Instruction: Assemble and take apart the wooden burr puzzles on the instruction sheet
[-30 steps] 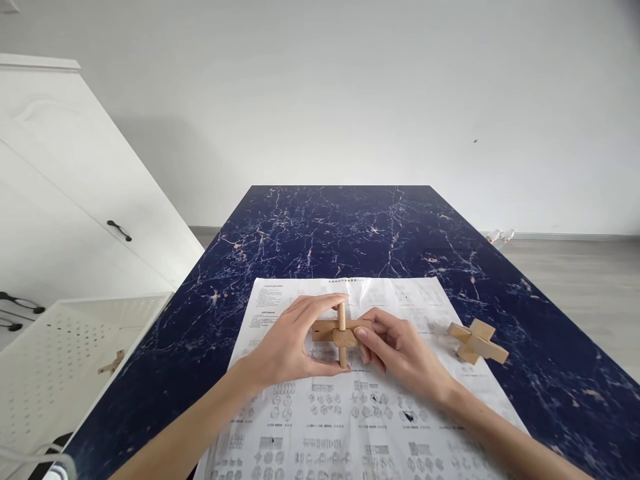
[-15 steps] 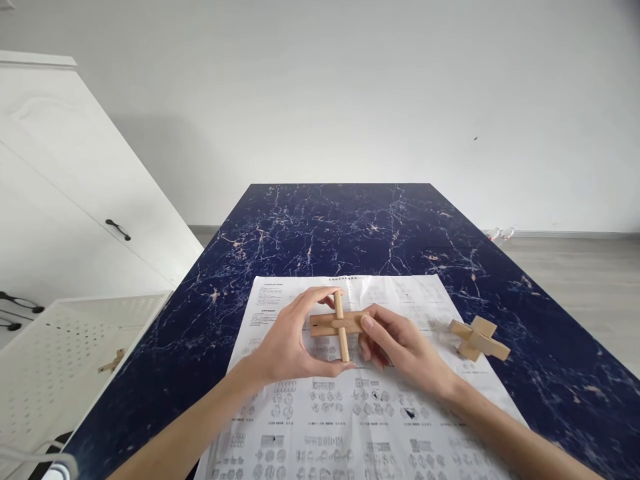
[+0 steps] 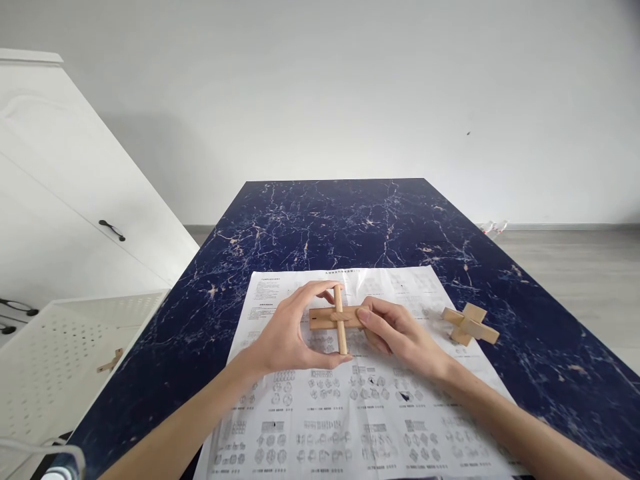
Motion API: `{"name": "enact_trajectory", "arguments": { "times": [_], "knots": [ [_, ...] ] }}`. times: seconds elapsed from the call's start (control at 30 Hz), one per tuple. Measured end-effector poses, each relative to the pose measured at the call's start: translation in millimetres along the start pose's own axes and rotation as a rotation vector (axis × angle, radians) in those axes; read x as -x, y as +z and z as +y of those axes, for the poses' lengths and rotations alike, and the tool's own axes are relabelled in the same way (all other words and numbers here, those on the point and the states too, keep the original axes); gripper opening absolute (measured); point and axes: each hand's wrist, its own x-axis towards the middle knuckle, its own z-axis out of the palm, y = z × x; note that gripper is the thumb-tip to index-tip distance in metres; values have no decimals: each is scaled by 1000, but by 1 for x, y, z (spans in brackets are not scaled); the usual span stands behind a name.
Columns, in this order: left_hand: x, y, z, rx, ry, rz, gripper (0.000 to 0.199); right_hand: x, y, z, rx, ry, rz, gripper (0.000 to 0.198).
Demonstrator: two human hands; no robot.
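My left hand pinches a light wooden rod lengthwise, fingertips at its far end and thumb at its near end. Crossing the rod is a flat wooden bar, with a small dark slot near its left end. At the crossing the rod and bar meet in a rounded bulge; how they join is hidden. My right hand grips the bar's right end between thumb and fingers. Both pieces are held over a printed sheet of puzzle drawings.
To the right, a cross-shaped wooden puzzle rests at the sheet's edge. The table has a dark blue marbled top. On the left are a white perforated surface with a small wooden piece, and a white cabinet.
The view has shifted slightly, so the table, sheet and cross-shaped puzzle appear a little higher and further left. Both hands keep nearly the same hold on the rod and bar.
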Motion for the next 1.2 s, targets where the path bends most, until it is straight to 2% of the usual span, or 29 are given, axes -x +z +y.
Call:
{"name": "enact_trajectory", "arguments": {
  "times": [0.17, 0.27, 0.37, 0.47, 0.53, 0.6, 0.9, 1.2],
  "knots": [
    [-1, 0, -1, 90, -13, 23, 92, 3, 0, -3, -48, -25, -19, 49],
    [0, 0, -4, 234, -70, 65, 85, 4, 1, -3, -46, -111, 17, 41],
    [0, 0, -7, 388, -141, 94, 80, 4, 5, 1, 113, -164, 69, 34],
    [-1, 2, -5, 480, -168, 90, 77, 2, 9, 7, 324, -180, 48, 26],
    [-1, 4, -2, 504, -166, 77, 77, 1, 12, 9, 409, -218, 49, 20],
    [-2, 7, 1, 510, -165, 56, 78, 2, 14, 8, 437, -249, 76, 26],
    [-1, 11, 4, 514, -206, 2, 73, 5, 16, 5, 446, -270, 137, 28],
    [-4, 12, 5, 594, -242, -15, 79, 5, 18, 4, 422, -278, 123, 28]
  ]
}}
